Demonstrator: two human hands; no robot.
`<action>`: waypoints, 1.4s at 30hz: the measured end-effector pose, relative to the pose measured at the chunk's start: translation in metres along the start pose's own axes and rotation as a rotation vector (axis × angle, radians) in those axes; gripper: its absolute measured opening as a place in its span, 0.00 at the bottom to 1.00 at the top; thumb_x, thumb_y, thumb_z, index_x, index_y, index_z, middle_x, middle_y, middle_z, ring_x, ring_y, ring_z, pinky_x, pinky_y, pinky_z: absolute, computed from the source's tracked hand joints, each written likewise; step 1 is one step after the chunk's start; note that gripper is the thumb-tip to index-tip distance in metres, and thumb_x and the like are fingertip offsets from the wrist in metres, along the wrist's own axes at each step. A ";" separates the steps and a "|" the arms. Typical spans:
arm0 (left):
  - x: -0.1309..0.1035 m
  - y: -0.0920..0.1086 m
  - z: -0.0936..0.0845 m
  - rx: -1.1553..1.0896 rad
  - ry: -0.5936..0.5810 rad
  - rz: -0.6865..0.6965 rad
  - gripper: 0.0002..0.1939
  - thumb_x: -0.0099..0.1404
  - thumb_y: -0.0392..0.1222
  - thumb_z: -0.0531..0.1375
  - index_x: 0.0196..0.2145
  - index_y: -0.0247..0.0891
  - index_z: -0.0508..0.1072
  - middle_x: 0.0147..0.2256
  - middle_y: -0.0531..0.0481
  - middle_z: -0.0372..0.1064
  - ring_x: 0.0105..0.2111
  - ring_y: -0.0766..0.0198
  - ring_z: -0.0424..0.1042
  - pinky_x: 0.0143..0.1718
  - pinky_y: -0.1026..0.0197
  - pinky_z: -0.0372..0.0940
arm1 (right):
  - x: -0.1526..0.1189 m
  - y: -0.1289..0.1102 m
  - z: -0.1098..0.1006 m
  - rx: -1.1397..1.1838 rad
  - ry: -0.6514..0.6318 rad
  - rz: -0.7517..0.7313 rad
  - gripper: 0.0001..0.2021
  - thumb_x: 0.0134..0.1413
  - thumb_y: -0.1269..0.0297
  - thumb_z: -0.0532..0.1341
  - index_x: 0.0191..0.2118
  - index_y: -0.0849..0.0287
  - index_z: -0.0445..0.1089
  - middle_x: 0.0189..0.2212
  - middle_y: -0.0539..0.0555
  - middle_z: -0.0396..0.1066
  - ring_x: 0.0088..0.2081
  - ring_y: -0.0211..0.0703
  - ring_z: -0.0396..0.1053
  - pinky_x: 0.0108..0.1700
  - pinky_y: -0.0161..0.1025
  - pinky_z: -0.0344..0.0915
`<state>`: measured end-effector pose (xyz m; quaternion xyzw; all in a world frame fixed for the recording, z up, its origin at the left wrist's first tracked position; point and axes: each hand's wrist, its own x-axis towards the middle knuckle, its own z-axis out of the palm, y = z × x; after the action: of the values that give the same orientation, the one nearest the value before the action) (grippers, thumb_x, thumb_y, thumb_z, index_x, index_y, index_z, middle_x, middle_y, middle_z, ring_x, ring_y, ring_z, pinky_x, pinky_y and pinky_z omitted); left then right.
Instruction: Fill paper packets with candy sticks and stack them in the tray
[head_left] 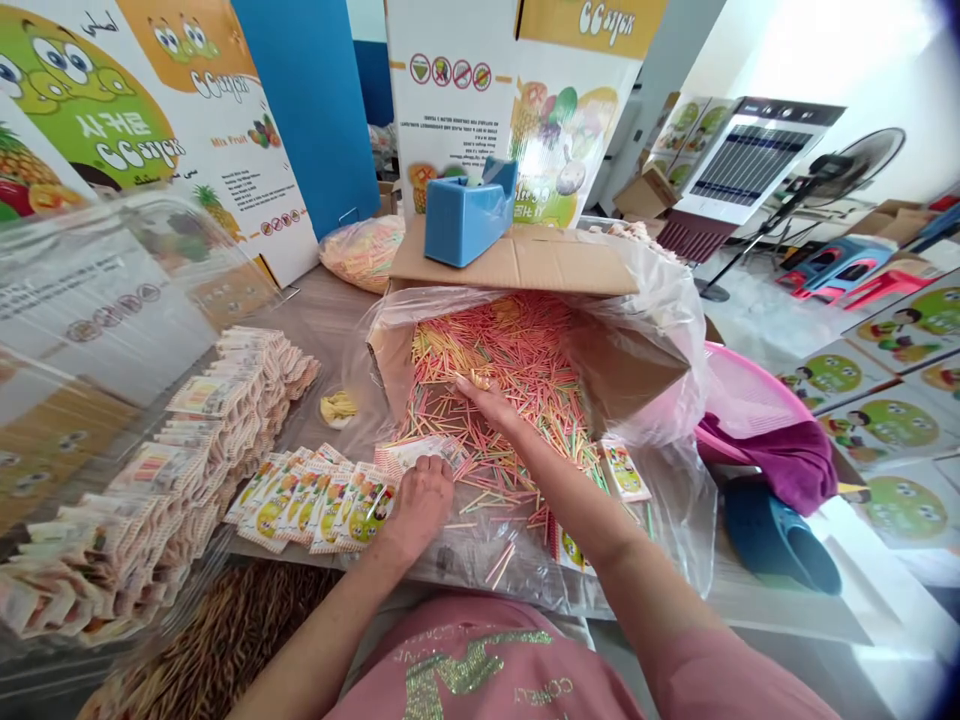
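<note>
My left hand (424, 505) is at the table's front, its fingers curled over a small printed packet (420, 452) that lies flat. To its left, several colourful packets (315, 500) lie fanned in an overlapping row. My right hand (487, 398) reaches into a spread of thin pink, yellow and green candy sticks (517, 350), which spill from a cardboard box (630, 365) on its side. A few pale sticks show at the right fingertips, and the fingers look closed around them. Loose packets (622, 472) lie right of my right forearm.
Filled packets (165, 480) stand in long rows at left. A blue tape dispenser (469, 215) sits on the box flap. Clear plastic sheeting (675, 500) covers the front. A yellow bundle (338, 408), a pink basket (757, 390) with purple cloth (787, 460) and a blue container (780, 535) flank the work area.
</note>
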<state>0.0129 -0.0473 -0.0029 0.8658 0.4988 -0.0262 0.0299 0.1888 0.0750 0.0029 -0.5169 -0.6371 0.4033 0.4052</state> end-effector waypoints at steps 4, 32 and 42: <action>0.004 -0.001 0.000 -0.025 -0.101 -0.034 0.21 0.69 0.27 0.49 0.52 0.27 0.76 0.48 0.28 0.75 0.50 0.45 0.72 0.46 0.52 0.68 | 0.000 0.007 -0.007 0.339 0.109 0.104 0.22 0.50 0.42 0.68 0.23 0.54 0.65 0.22 0.47 0.64 0.26 0.39 0.62 0.32 0.38 0.62; 0.012 -0.012 0.001 -0.177 0.083 -0.178 0.15 0.73 0.36 0.54 0.40 0.39 0.82 0.44 0.40 0.77 0.49 0.49 0.74 0.47 0.53 0.67 | 0.012 0.000 0.035 0.887 0.178 0.246 0.24 0.40 0.52 0.77 0.30 0.53 0.61 0.14 0.35 0.48 0.16 0.28 0.40 0.17 0.32 0.44; 0.013 -0.018 -0.001 -0.162 0.139 -0.137 0.13 0.67 0.30 0.56 0.37 0.37 0.81 0.42 0.39 0.78 0.50 0.48 0.72 0.49 0.51 0.68 | 0.017 0.009 0.051 0.462 0.153 0.026 0.22 0.54 0.39 0.64 0.28 0.54 0.66 0.19 0.43 0.54 0.23 0.35 0.49 0.26 0.36 0.52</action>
<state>0.0036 -0.0267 -0.0037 0.8243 0.5580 0.0721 0.0633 0.1415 0.0885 -0.0213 -0.4476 -0.4887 0.5032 0.5546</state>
